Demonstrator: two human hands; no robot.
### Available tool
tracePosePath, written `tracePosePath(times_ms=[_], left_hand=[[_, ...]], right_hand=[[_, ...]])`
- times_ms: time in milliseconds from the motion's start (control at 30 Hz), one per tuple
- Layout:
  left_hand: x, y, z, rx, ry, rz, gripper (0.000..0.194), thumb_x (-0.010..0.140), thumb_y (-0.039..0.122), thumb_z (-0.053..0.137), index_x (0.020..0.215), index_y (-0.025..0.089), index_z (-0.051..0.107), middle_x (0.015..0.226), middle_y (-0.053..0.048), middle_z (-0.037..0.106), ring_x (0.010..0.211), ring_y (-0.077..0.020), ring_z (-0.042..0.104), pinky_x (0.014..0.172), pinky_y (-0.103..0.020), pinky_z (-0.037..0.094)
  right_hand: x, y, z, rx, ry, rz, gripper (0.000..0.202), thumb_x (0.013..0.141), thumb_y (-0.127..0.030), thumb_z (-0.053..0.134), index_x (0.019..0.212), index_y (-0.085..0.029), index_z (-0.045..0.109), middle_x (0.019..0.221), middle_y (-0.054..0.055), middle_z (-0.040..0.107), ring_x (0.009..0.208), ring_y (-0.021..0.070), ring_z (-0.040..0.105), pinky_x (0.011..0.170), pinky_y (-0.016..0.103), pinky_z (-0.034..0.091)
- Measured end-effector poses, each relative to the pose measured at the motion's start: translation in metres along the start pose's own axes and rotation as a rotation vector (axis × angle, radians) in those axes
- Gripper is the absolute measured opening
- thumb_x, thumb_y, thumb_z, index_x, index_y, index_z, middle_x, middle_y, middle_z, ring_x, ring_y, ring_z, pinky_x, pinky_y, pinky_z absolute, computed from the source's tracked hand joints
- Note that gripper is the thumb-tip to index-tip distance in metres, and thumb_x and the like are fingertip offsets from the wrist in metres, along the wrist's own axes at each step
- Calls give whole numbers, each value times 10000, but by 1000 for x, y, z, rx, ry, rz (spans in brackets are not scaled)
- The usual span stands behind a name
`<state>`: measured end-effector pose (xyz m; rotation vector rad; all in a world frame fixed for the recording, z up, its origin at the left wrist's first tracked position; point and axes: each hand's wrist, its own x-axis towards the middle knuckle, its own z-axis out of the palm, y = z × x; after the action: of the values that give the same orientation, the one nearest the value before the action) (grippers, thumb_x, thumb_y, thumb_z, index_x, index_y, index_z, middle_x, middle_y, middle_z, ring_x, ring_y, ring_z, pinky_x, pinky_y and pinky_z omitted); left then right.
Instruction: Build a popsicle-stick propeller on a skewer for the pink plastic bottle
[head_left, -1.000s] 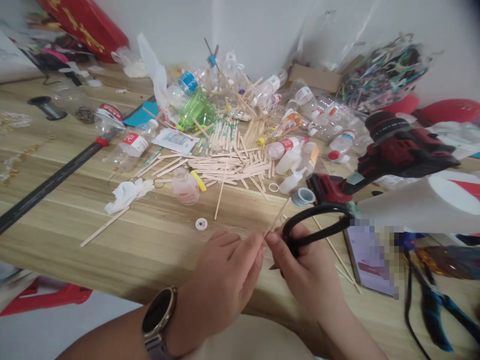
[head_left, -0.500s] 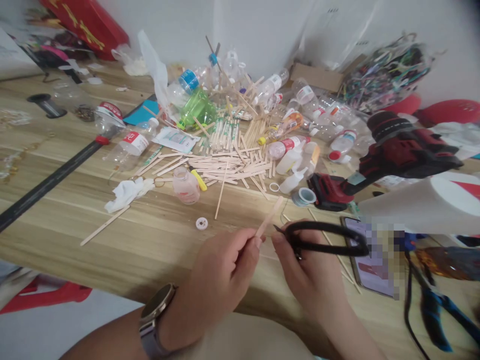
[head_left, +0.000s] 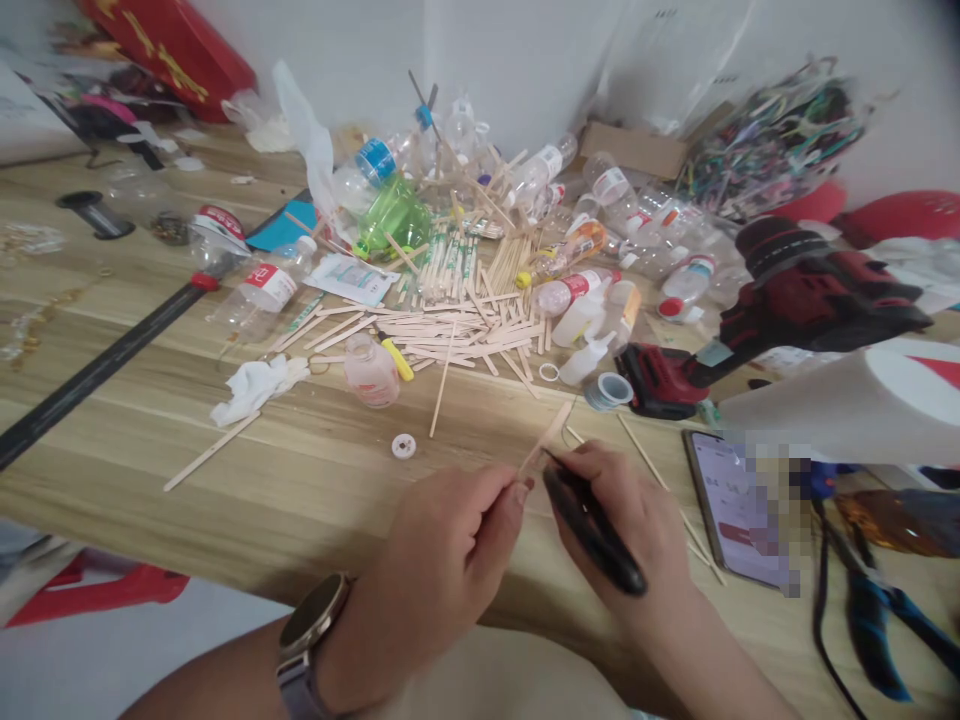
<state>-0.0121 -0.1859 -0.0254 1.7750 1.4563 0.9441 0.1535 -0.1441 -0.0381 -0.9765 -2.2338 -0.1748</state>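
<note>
A flat wooden stick (head_left: 553, 428) rises from my left hand (head_left: 461, 545), pinched between thumb and fingers with its upper end sticking out to the right. My right hand (head_left: 634, 520) is closed round a black-handled tool (head_left: 596, 525), probably scissors. The tool's small dark tip is beside the stick; whether it touches cannot be made out. The handle now points down to the right. Beyond my hands lies a heap of wooden sticks (head_left: 442, 335), with a single stick (head_left: 442, 385) standing apart and a small white cap (head_left: 403, 446) on the table.
Plastic bottles (head_left: 540, 175) crowd the back. A red and black power tool (head_left: 817, 290), a white roll (head_left: 840, 400), a phone (head_left: 731, 510) and blue-handled pliers (head_left: 870, 630) are at the right. A black tube (head_left: 105, 365) crosses the left; a glass jar (head_left: 371, 372) stands near the centre.
The black handle in my right hand has turned from pointing right to pointing down and right. My right fingers have moved over its upper side. My left hand still holds the stick.
</note>
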Motion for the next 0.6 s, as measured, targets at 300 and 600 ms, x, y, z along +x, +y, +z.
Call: tracePosePath(times_ms=[300, 600], left_hand=[[-8, -15, -5, -73, -66, -189, 346, 973, 399, 363, 804, 199, 590, 546, 38, 514, 526, -128, 489, 510, -242, 331], [-14, -53, -13, -347, -35, -507, 237, 917, 394, 392, 888, 197, 521, 657, 34, 525, 538, -126, 408, 513, -235, 330]], right_hand=[[-16, 41, 16, -341, -135, 270, 141, 923, -254, 455, 876, -165, 554, 520, -6, 536, 418, 171, 491, 425, 274, 244], [-29, 62, 47, -216, -568, 113, 136, 843, -154, 584, 976, -166, 606, 884, 80, 655, 784, 236, 633, 688, 331, 461]])
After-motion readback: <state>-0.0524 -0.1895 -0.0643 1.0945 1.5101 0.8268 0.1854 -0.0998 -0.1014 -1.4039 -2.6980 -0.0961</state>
